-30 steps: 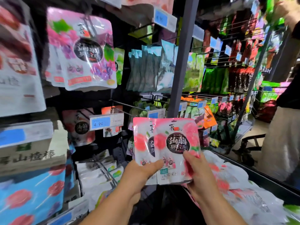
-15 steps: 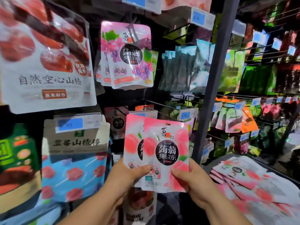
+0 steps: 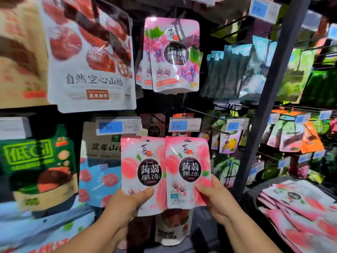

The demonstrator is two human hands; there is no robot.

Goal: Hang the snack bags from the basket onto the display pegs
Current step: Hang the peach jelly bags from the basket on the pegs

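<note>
I hold two pink peach jelly bags upright, side by side, in front of the rack. My left hand (image 3: 127,203) grips the left bag (image 3: 144,167) at its lower edge, thumb on the front. My right hand (image 3: 217,199) pinches the right bag (image 3: 187,167) at its lower right. Their tops sit just under a price tag (image 3: 184,125) on a peg holding similar pink bags (image 3: 153,125) behind. The basket (image 3: 255,192) at lower right holds several more pink bags (image 3: 299,207).
Purple grape jelly bags (image 3: 173,55) hang above. A large white hawthorn bag (image 3: 91,55) and a green bag (image 3: 36,165) hang to the left. A dark upright post (image 3: 269,95) stands to the right, with bare peg wires (image 3: 204,115) and more hanging snacks beyond.
The two bags have spread apart from overlapping to side by side and risen toward the price tag. The view has swung left and closer to the rack.
</note>
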